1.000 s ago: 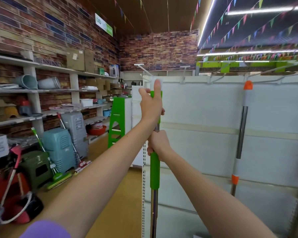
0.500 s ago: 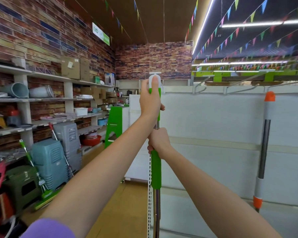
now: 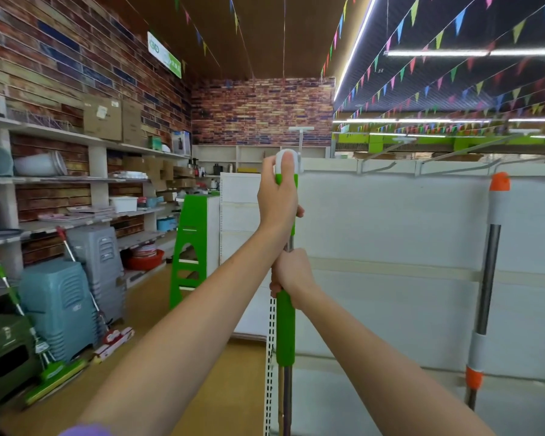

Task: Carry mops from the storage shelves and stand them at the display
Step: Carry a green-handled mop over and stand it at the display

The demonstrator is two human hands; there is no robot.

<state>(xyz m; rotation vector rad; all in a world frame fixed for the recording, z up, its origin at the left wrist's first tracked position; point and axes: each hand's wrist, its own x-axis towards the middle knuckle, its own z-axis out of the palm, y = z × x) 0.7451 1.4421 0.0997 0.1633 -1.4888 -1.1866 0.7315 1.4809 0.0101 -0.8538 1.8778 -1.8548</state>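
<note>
At the white display panel (image 3: 390, 221), the green mop (image 3: 285, 328) stands upright in both hands, its pole running straight down out of view, so the head and the floor under it cannot be seen. The left hand (image 3: 277, 199) wraps the top of the handle, fingers curled round the green sleeve with one fingertip lying over the white cap. The right hand (image 3: 291, 273) grips lower down, closed round the pole where bare metal meets the lower green sleeve. Each grip is pressed tight on the pole; neither is spread.

The step looks like the last one for this mop: setting it to lean at the display. An orange-tipped mop (image 3: 488, 278) is already propped against the panel well to the right, and it gives the angle to copy. A good way would be to plant the foot first, a little out from the panel's base, then tip the top gently until it rests on the panel. The lower hand should let go first, while the upper one steadies the cap and tests that it holds. The smooth panel may let the top slide sideways, so release slowly.

Two more mops (image 3: 29, 325) lean by the storage shelves (image 3: 92, 180) on the left.
</note>
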